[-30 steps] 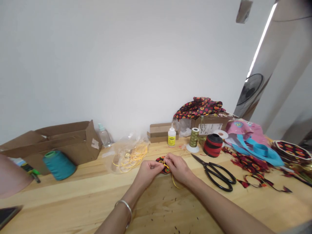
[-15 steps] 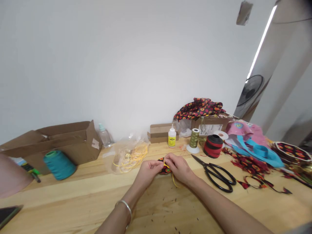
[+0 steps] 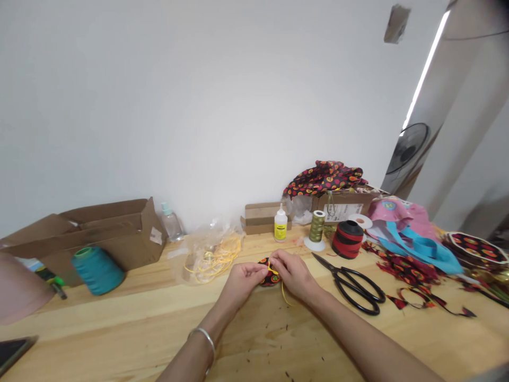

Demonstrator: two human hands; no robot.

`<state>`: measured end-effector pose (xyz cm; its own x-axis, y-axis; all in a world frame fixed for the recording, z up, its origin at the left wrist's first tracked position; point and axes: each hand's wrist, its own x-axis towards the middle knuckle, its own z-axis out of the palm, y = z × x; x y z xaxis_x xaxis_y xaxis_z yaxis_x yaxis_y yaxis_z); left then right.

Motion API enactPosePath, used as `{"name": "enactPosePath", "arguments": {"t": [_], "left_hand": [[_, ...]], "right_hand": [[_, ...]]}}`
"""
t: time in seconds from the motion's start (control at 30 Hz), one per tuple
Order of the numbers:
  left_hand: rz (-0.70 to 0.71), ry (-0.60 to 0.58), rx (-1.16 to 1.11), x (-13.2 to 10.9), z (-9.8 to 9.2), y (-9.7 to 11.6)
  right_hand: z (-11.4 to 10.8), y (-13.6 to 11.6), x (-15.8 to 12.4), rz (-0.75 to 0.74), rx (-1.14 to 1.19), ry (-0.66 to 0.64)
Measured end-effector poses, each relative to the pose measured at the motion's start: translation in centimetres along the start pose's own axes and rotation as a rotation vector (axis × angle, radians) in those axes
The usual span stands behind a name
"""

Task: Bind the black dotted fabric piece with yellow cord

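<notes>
A small round piece of dark patterned fabric [image 3: 267, 279] rests on the wooden table [image 3: 119, 323] between my two hands. My left hand [image 3: 242, 283] pinches its left edge with closed fingers. My right hand [image 3: 292, 275] is closed on a thin yellow cord [image 3: 284, 293] that runs over the fabric and trails down toward me. A silver bangle [image 3: 203, 339] sits on my left wrist.
Black scissors [image 3: 355, 288] lie just right of my right hand. Behind are a glue bottle [image 3: 280, 223], an olive thread spool [image 3: 317, 228], a red-black spool [image 3: 347, 239], a bag of yellow cord [image 3: 212, 252]. A teal cone [image 3: 96, 270] and cardboard box [image 3: 99, 231] stand left; fabric scraps [image 3: 413, 268] right.
Nothing has visibly changed apart from a slight shift of the view; both hands stay pinched at the fabric and cord.
</notes>
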<state>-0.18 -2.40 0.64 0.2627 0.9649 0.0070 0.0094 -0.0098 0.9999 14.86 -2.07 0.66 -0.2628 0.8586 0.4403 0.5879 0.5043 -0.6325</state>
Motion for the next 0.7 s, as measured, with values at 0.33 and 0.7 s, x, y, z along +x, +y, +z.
{"name": "enactPosePath", "arguments": {"t": [0.33,0.7], "left_hand": [[-0.052,0.016,-0.072,-0.1,0.1,0.6],[-0.028,0.008,-0.092,-0.2,-0.2,0.3]], "right_hand": [[0.2,0.3,-0.1,-0.01,0.103,-0.009],[0.9,0.2,0.4,0.177,0.64,-0.051]]}}
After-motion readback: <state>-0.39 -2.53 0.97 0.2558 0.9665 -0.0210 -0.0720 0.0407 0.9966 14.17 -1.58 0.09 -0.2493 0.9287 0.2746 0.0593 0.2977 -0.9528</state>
